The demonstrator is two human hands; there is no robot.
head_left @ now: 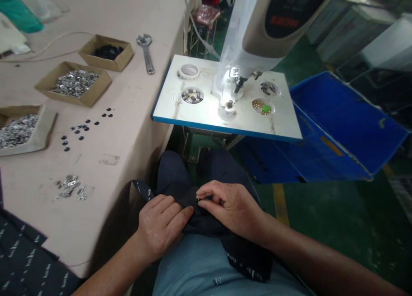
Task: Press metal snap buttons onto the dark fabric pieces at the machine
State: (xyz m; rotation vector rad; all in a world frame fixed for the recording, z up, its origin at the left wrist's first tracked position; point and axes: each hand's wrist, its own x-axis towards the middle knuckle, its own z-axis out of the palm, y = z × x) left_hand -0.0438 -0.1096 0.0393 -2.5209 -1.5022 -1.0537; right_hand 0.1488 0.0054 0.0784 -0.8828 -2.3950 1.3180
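Note:
Dark cloth with white printed lettering lies across my lap. My left hand is closed on this cloth, thumb toward the middle, pressing it down. My right hand pinches a small dark snap button between thumb and forefinger, right at the cloth; my fingers cover most of it. Ahead of my knees stands a button press with its lamp lit over a small white worktop. To my left, loose black snap caps and a little pile of silver snap parts lie on the table.
Cardboard trays of silver parts and black parts stand on the left table, near an adjustable wrench. More printed cloth lies at its near corner. A blue bin sits to the right of the press.

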